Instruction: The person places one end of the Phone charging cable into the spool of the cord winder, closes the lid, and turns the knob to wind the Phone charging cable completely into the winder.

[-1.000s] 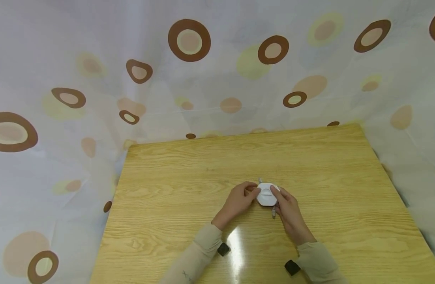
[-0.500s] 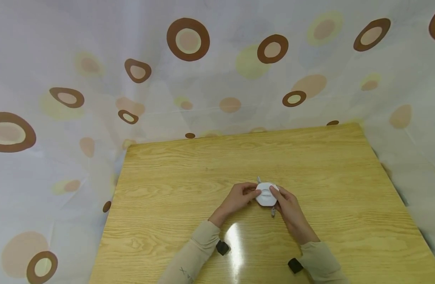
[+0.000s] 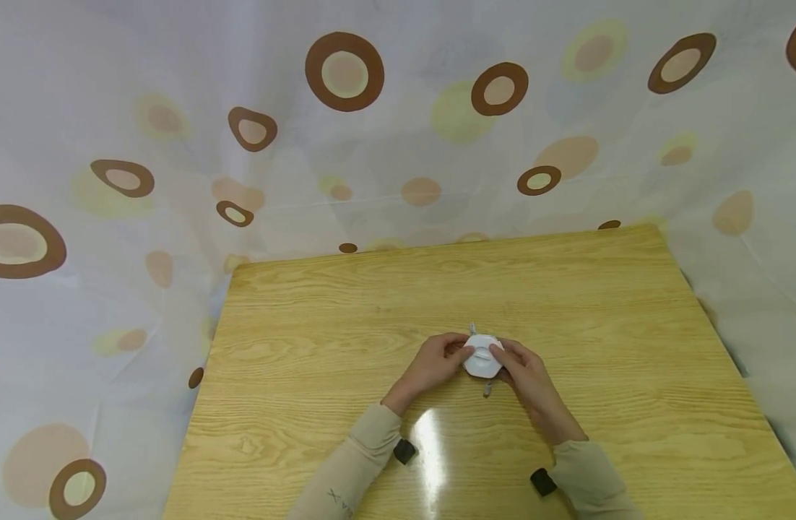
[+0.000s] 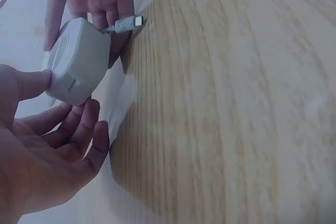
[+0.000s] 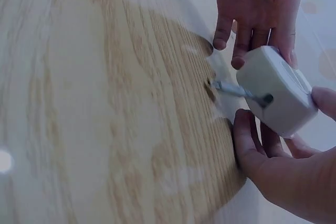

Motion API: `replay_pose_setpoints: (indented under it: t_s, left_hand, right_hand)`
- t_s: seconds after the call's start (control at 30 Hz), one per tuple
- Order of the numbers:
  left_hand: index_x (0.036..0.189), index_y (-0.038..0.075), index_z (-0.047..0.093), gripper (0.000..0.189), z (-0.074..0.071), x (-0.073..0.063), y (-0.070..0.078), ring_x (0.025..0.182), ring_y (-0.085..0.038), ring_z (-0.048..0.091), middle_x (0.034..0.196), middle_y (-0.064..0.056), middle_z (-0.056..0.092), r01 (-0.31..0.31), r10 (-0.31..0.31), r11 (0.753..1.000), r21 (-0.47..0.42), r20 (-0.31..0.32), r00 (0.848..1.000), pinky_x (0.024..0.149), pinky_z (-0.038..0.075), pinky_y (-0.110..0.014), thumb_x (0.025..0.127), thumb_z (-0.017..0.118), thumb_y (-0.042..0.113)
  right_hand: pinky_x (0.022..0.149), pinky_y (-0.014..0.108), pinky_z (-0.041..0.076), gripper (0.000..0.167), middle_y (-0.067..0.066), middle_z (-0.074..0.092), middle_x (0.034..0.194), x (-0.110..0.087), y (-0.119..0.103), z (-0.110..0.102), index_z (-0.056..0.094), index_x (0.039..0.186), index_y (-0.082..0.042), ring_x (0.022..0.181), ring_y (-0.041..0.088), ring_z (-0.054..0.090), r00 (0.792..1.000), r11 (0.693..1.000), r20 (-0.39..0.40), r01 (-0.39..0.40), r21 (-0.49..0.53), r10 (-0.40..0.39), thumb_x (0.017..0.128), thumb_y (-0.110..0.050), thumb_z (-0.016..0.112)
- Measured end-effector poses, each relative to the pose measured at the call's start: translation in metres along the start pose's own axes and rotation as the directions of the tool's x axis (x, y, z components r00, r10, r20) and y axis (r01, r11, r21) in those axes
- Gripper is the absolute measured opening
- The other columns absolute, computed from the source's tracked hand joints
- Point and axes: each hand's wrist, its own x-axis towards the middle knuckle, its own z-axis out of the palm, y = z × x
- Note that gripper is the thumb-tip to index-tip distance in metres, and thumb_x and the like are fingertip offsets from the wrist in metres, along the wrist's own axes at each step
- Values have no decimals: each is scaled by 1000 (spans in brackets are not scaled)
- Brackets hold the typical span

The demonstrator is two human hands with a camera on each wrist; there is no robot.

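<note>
Both hands hold a small white six-sided cable reel just over the wooden table. My left hand pinches its left side, thumb on the top face and fingers beneath. On the opposite side, my right hand grips it the same way, its thumb also on top. A short grey cable end with a USB-C plug sticks out of one side in the left wrist view. Another cable end comes from a hole in the reel's side wall in the right wrist view. The reel's underside is hidden.
The wood-grain table reaches to a pale curtain with brown and yellow circles, which hangs behind it and at both sides. Black wrist cameras sit below the sleeves. Light glares off the tabletop near the arms.
The reel has shifted a little to the left and turned slightly; its near cable end now points more leftward. Both hands keep hold of it, the right hand's fingers moving slightly left with it.
</note>
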Motion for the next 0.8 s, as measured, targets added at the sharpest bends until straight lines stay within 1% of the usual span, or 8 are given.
replay_pose_setpoints:
  t_s: [0.13,0.23,0.37,0.43,0.57,0.7,0.77,0.8]
  left_hand:
    - [140,6,68,43,-4,2,-1,101,-12,72,122,-11,77,-11,11,1000,5,-22,1000,84,57,-22,108,62,35]
    - [139,7,69,42,-5,4,-3,102,-13,72,123,-11,77,-6,4,999,-36,-56,998,83,57,-21,106,64,34]
    - [140,7,67,43,-6,7,-3,100,-12,72,127,-13,75,-11,4,996,-83,-82,997,80,57,-19,106,65,34]
    - [141,8,66,43,-7,8,-3,98,-10,71,129,-13,75,-21,16,997,-80,-64,998,78,56,-18,108,62,34]
    - [140,9,67,40,-14,11,-3,97,-8,68,131,-12,74,-55,55,998,-37,7,998,78,55,-18,110,58,33]
    - [139,12,67,38,-27,17,-6,108,-11,67,136,-8,72,-89,86,995,37,92,992,90,55,-22,111,55,34]
    - [139,12,67,38,-35,20,-7,116,-15,67,139,-7,70,-105,95,992,72,128,987,97,55,-26,111,54,34]
    - [139,13,67,38,-38,21,-8,120,-16,67,140,-6,69,-116,102,989,92,140,985,99,54,-28,111,54,35]
  right_hand:
    - [89,20,60,62,17,66,138,0,-1,1,38,158,4,99,-3,70,1000,998,-4,14,-69,-14,111,-33,57]
    - [87,21,60,62,18,69,136,0,-2,3,36,159,1,96,-3,69,1000,995,-4,5,-102,-5,111,-30,58]
    - [86,20,58,62,17,72,134,-1,-2,7,40,155,2,96,-3,68,1000,987,-2,2,-161,-2,108,-32,62]
    - [86,20,56,60,18,73,132,-1,-2,9,44,150,3,96,-2,67,1000,976,-1,15,-217,-15,107,-33,64]
    - [82,21,54,54,19,75,126,1,1,13,52,141,4,96,6,68,999,940,-12,45,-337,-52,106,-34,66]
    - [81,22,54,50,21,73,124,3,3,14,61,136,4,100,17,72,996,894,-22,71,-443,-90,105,-35,67]
    - [82,22,53,49,21,73,125,4,4,14,64,135,3,101,19,73,994,875,-22,83,-477,-107,105,-36,67]
    - [82,21,53,48,21,73,126,4,4,14,65,135,2,101,18,72,994,873,-20,88,-479,-111,105,-35,66]
